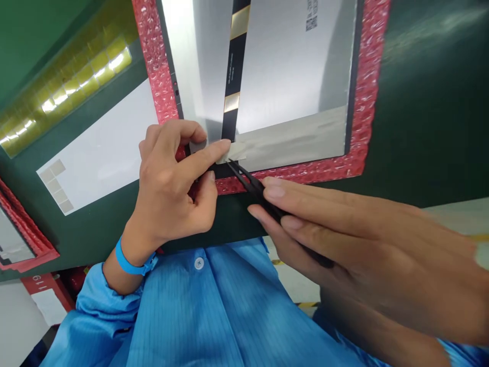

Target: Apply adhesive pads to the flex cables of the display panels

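The left hand has its fingers drawn closely together at the panel's edge, the forefinger pressing flat on a pale tape strip, seemingly to stop it lifting. The right hand has its fingers closed around black tweezers, their tips reaching the strip's lower edge just beside the left fingers. Beyond those fingers lies a silver panel, crossed by a black-and-gold strip and framed by red bubble wrap, likely as cushioning. Left of the fingers, a green mat carries a sheet of amber squares and a white sheet.
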Tool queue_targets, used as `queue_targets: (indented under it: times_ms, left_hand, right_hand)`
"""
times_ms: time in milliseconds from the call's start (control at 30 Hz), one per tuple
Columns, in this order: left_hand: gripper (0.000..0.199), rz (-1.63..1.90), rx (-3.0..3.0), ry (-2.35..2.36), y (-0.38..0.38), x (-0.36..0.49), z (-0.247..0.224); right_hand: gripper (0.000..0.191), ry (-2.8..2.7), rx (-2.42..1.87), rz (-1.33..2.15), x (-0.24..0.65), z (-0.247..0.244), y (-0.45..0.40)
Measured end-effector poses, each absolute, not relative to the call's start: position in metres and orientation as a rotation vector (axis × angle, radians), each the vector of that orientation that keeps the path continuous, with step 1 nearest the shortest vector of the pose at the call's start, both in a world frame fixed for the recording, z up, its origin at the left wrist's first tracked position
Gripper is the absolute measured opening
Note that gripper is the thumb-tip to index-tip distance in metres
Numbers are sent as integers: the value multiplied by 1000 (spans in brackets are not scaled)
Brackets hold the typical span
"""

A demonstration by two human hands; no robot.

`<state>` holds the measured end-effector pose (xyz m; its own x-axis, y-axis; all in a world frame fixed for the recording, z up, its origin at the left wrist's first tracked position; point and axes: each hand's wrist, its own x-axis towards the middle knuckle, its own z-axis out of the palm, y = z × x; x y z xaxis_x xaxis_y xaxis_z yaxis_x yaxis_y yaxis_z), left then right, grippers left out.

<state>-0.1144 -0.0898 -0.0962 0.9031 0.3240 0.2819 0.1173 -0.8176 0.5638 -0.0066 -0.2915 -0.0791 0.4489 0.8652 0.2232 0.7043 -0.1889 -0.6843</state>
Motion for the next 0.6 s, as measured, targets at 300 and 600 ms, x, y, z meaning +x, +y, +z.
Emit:
queue_targets:
  times_ms: [300, 600]
  left_hand:
    - [37, 482, 2461, 395, -95, -117, -99]
    - [36, 483, 2475, 388, -95, -118, -100]
  right_hand:
    - [40, -1499, -1847, -100, -11, -97, -293]
    - [39, -1570, -1735, -208, -11, -99, -285]
